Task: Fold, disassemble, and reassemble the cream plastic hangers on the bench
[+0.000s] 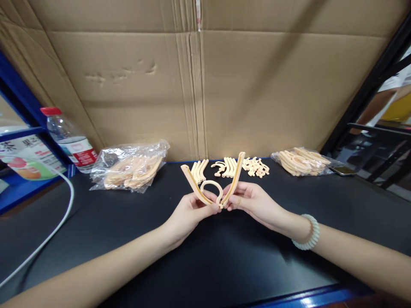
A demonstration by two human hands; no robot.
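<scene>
Over the middle of the black table, my hands hold a beige plastic folding hanger whose two curved arms spread upward in a V. My left hand is closed around the lower end of the left hanger arm. Between thumb and fingers, my right hand pinches the lower end of the right hanger arm. A curved hanger hook rises between the arms. All three pieces meet at the fingertips, which partly hide the joint; whether it is fastened I cannot tell.
Behind my hands lie rows of loose hanger arms and a pile of small hooks. Clear bags of beige parts stand left and right. A bottle, a white cable and a phone sit toward the sides. Cardboard closes the back.
</scene>
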